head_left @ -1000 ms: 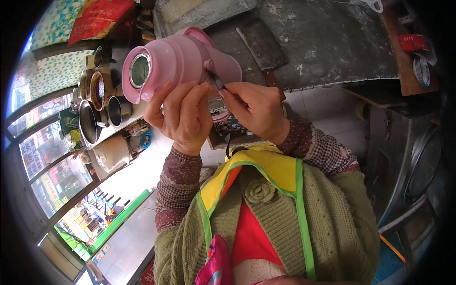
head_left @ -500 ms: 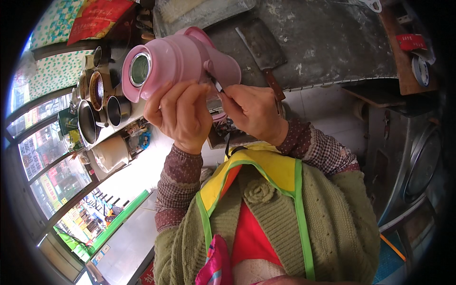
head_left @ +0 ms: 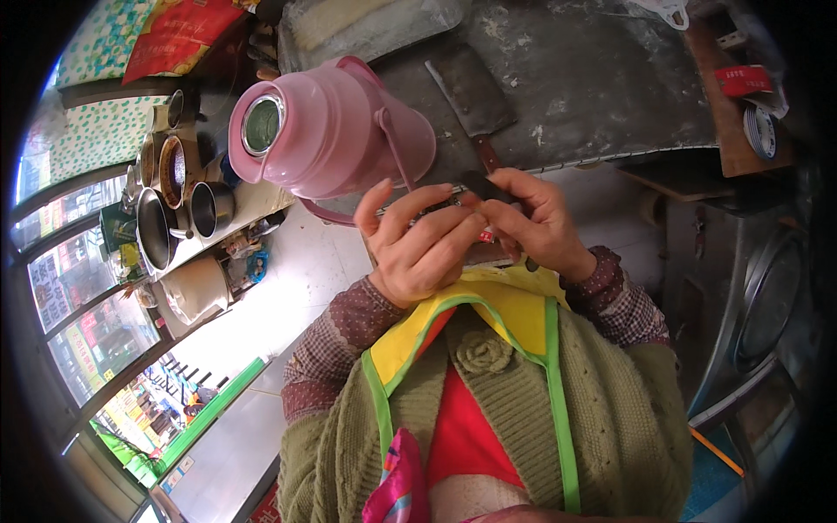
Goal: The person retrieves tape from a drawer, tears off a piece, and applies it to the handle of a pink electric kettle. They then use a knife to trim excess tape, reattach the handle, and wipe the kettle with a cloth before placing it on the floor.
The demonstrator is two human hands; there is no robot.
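Observation:
A pink thermos flask (head_left: 336, 131) sits at the left front of the dark worktop, its silvery round mouth uncovered. The pink carrying handle (head_left: 394, 144) hangs down its near side. Close in front of my chest, my right hand (head_left: 545, 222) is closed round a dark, elongated object (head_left: 488, 190) whose kind I cannot make out. My left hand (head_left: 423, 248) meets it at the fingertips, with its outer fingers bent and fanned. The left thumb and whatever it pinches are hidden. Just beyond my hands lies a cleaver (head_left: 475, 96), its wooden handle pointing toward me.
The dark worktop (head_left: 593, 87) bears whitish smears. A metal tray (head_left: 375, 30) is at the back. Several pots and pans (head_left: 157, 227) stand to the left. At the right are a wooden board (head_left: 732, 144), stacked bowls (head_left: 760, 131) and a large round metal lid (head_left: 772, 296).
Both hands have drawn back from the thermos flask's handle joint toward my chest and right. The dark object moved along with my right hand. The flask's handle is now in plain sight.

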